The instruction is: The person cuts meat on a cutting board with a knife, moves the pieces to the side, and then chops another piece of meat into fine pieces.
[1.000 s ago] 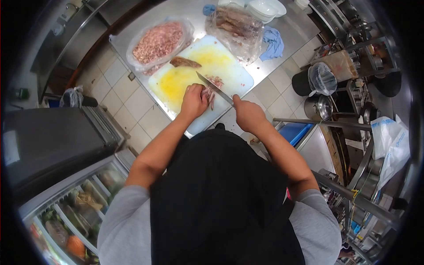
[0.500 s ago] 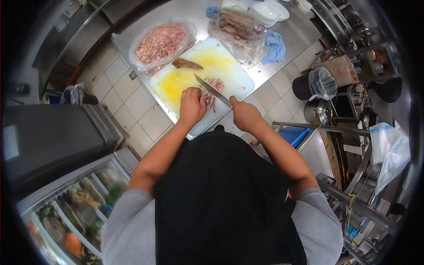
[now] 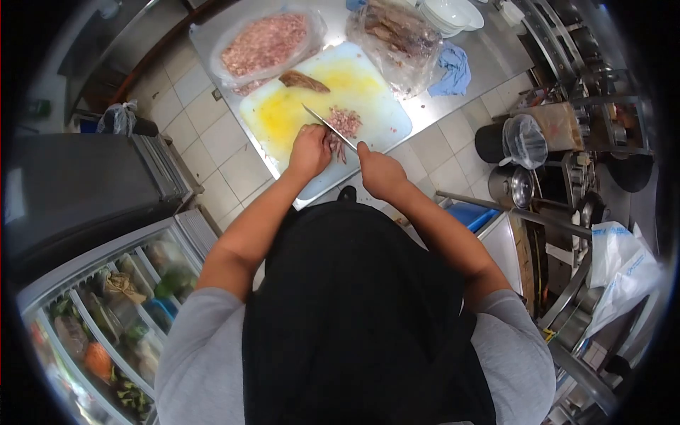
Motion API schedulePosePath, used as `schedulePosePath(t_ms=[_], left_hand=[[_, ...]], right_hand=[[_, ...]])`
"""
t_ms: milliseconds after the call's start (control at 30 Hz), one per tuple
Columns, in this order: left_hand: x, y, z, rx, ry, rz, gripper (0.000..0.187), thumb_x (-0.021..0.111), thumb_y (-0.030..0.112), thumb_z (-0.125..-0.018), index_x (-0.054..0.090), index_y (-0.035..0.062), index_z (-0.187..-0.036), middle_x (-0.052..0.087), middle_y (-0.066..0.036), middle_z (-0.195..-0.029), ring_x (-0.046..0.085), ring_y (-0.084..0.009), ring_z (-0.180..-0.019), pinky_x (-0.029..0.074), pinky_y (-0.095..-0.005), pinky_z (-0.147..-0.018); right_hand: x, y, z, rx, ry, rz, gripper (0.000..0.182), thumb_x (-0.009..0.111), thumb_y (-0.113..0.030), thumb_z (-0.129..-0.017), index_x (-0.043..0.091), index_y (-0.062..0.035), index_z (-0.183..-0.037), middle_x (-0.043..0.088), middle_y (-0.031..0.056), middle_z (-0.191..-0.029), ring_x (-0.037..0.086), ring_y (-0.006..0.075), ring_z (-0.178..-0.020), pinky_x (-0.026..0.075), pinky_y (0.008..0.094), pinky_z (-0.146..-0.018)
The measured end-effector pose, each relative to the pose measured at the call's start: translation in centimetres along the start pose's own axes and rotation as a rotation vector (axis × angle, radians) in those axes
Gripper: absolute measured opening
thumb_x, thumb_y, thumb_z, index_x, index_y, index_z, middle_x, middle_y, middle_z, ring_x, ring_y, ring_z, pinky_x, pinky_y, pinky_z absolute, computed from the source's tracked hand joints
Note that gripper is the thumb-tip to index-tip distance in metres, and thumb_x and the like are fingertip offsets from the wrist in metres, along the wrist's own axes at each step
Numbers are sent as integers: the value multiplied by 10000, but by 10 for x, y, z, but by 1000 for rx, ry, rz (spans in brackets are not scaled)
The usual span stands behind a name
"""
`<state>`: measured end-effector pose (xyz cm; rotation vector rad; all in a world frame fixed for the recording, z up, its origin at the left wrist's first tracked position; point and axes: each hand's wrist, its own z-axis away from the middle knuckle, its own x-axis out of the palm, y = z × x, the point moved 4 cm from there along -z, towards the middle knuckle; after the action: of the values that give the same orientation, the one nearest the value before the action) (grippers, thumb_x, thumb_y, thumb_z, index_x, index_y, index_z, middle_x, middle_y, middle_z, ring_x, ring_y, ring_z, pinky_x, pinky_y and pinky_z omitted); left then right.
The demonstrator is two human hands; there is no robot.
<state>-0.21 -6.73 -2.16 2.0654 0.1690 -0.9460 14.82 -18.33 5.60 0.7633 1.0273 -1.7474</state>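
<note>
My right hand (image 3: pixel 381 172) is wrapped round the handle of a kitchen knife (image 3: pixel 333 129), its blade angled up and left over the cutting board (image 3: pixel 372 78). My left hand (image 3: pixel 309 150) has its fingers curled down on thin meat strips (image 3: pixel 336 149), right beside the blade. Small diced meat (image 3: pixel 346 122) lies in a loose pile on the blade's far side. Farther up the board rests a brown slab of meat (image 3: pixel 304 81). The board is white with yellow stains.
An open plastic bag of chopped meat (image 3: pixel 264 44) lies beyond the board. To its right are a bag of larger meat pieces (image 3: pixel 397 35), a blue cloth (image 3: pixel 451 69) and white bowls (image 3: pixel 450 13). A glass-topped fridge (image 3: pixel 106 319) stands at left, a pot (image 3: pixel 511 187) at right.
The knife has shifted slightly left, with its blade now closer to my left fingers. My view has also moved a little. My left hand still presses on the meat strips.
</note>
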Motion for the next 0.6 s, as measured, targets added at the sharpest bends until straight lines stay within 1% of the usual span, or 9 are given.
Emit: schedulePosePath(t_ms=[67, 100, 133, 200, 233, 367, 467, 500, 600], left_hand=[[-5, 4, 4, 1, -11, 55, 148, 686, 4, -842, 656, -19, -985, 658, -240, -948, 616, -460, -921, 508, -523, -846], [-6, 6, 6, -12, 11, 86, 243, 744, 80, -835, 631, -20, -1025, 632, -235, -960, 601, -448, -928, 501, -515, -852], [-9, 15, 6, 4, 10, 83, 243, 744, 80, -835, 631, -20, -1025, 632, -235, -960, 601, -448, -928, 501, -515, -852], [-11, 32, 12, -120, 22, -5, 422, 830, 194, -804, 596, -20, -1082, 599, -228, -1006, 575, -435, -967, 486, -506, -882], [-9, 40, 12, -202, -33, -68, 576, 883, 276, -753, 587, -29, -1142, 588, -243, -1111, 563, -449, -1046, 481, -523, -941], [7, 51, 19, -231, 6, -230, 660, 908, 249, -731, 541, -10, -1214, 566, -221, -1160, 552, -432, -1087, 461, -532, -962], [8, 36, 20, -167, 51, -130, 616, 898, 188, -735, 553, -26, -1199, 576, -246, -1105, 557, -454, -1048, 467, -527, -924], [1, 35, 20, -161, 32, -68, 545, 864, 140, -751, 577, -21, -1185, 578, -247, -1118, 559, -453, -1050, 469, -524, -926], [-15, 39, 19, -68, 80, -20, 479, 843, 127, -756, 612, -17, -1149, 593, -232, -1107, 562, -442, -1050, 477, -509, -927]], right_hand=[[0, 9, -14, -36, 52, -29, 307, 537, -3, -922, 476, 9, -1222, 735, 281, -957, 728, 488, -916, 567, 588, -801], [-2, 13, -17, -68, 88, -50, 286, 526, -4, -925, 467, 1, -1204, 729, 281, -937, 721, 499, -899, 556, 599, -779], [-7, 15, -15, -64, 103, -54, 286, 526, -4, -925, 467, 1, -1204, 729, 281, -937, 721, 499, -899, 556, 599, -779], [-10, 18, -1, -58, 89, 5, 274, 532, -9, -925, 466, -1, -1191, 728, 281, -925, 721, 498, -886, 552, 609, -773], [-12, 20, 6, -66, 82, 6, 274, 532, -9, -925, 466, -1, -1191, 728, 281, -925, 721, 498, -886, 552, 609, -773], [-19, 34, 22, -19, 31, 32, 293, 545, -25, -938, 475, -2, -1221, 736, 266, -964, 734, 471, -922, 569, 581, -808], [-22, 35, 32, -14, 53, -5, 289, 544, -18, -930, 477, -4, -1211, 733, 263, -944, 732, 468, -904, 565, 587, -784], [-21, 35, 35, -21, 63, -12, 289, 543, -14, -924, 479, -1, -1205, 731, 265, -935, 731, 469, -897, 562, 590, -778], [-18, 30, 40, -47, 79, -29, 289, 544, -8, -912, 484, 7, -1194, 728, 266, -918, 730, 470, -881, 559, 592, -769]])
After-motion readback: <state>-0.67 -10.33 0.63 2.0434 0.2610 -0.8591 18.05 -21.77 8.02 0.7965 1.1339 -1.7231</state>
